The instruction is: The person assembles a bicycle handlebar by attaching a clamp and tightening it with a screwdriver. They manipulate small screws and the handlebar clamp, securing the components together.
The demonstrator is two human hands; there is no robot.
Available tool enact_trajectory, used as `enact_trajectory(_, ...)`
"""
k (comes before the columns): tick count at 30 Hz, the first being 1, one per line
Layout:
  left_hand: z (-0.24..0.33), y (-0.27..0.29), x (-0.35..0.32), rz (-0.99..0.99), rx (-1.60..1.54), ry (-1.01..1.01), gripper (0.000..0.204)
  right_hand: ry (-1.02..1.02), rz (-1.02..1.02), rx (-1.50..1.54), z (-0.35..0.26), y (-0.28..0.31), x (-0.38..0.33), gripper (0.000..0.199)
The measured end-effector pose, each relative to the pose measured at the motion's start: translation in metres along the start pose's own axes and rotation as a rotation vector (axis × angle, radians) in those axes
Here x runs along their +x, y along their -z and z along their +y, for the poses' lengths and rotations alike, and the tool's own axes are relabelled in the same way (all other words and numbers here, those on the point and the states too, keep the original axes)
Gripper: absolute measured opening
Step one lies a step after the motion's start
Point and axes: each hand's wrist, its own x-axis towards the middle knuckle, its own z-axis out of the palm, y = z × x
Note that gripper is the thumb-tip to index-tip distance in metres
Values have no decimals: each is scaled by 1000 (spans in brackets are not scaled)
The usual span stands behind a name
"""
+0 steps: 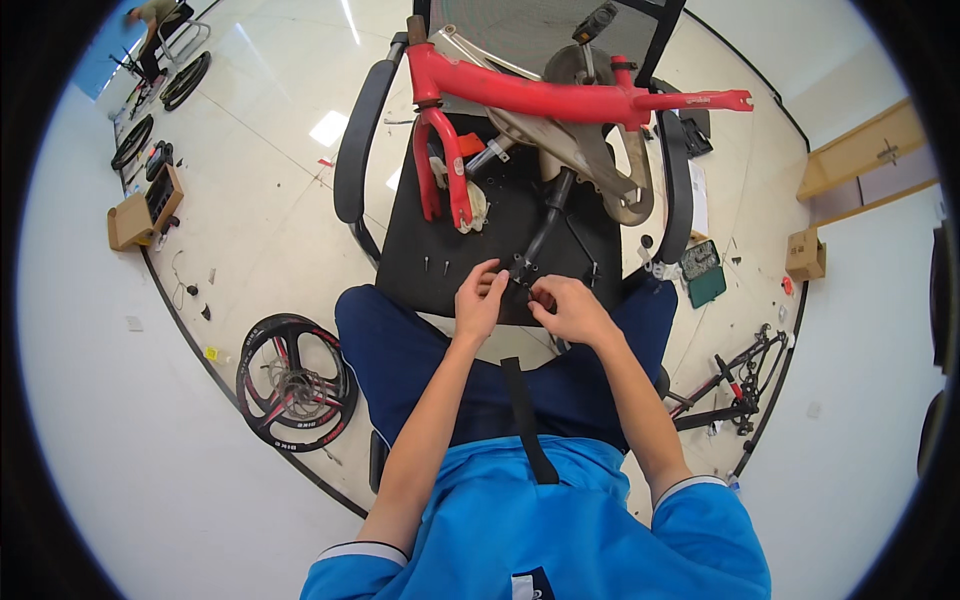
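A black tubular stem (557,205) with a clamp at its near end lies on the black chair seat (400,252) in front of me. My left hand (480,302) grips the left side of the clamp between thumb and fingers. At the clamp's right side, my right hand (574,310) is closed in a pinch, and whatever is in its fingertips is too small to make out. Two small bolts (436,266) lie on the seat to the left. Beyond my hands, a red bike frame (530,92) with a red fork (441,165) rests across the chair.
Black armrests (362,140) flank the seat. A spoked wheel (297,384) lies on the floor at left, and a black bike frame (735,385) at right. A green case (706,285) sits right of the chair. Further off are cardboard boxes (130,222) and a seated person (160,25).
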Motion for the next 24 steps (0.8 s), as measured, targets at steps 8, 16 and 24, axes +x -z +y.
enact_trajectory(8, 53, -22, -21, -78, 721, -736, 31, -21, 45, 107, 4, 15, -10, 15)
enact_trajectory(16, 70, -22, -33, 104, 503, -652, 23, -53, 364, 395, -6, -6, -17, 14)
enact_trajectory(24, 48, -14, -47, 61, 466, -421, 25, -24, 563, 729, -9, -28, -6, 11)
